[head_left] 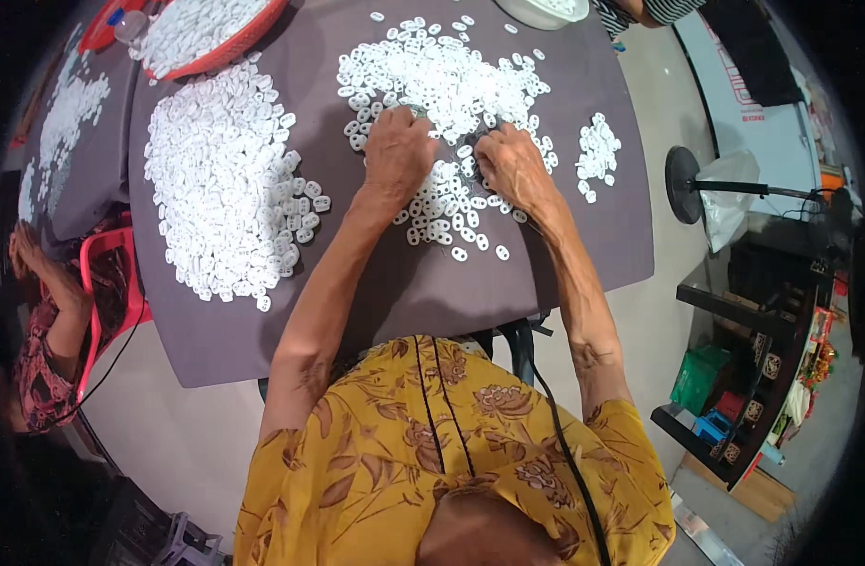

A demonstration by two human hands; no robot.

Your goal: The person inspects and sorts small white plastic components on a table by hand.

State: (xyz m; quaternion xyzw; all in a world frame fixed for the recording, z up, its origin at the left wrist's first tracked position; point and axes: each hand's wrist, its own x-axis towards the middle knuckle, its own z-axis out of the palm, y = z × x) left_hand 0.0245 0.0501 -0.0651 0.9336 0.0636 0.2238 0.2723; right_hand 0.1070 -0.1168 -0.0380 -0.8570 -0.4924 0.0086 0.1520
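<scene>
Both my arms reach over the table to a heap of small white oval plastic pieces with two holes each (451, 75). My left hand (400, 154) rests at the heap's near left side, its fingers curled in. A short distance to the right, my right hand (513, 168) has its fingers bent and pinched together among the pieces. Whatever either hand holds is hidden by the fingers. Dark, thread-like strands (469, 160) lie among the pieces between the hands. Several loose pieces (460, 254) are scattered on the cloth nearer to me.
A larger pile of white pieces (220, 184) covers the table's left part. A small pile (597, 156) lies right. Behind are a red basket of pieces (229, 47) and a white bowl (545, 13). Another person's arm (55, 283) shows left, beside a red chair (121, 283).
</scene>
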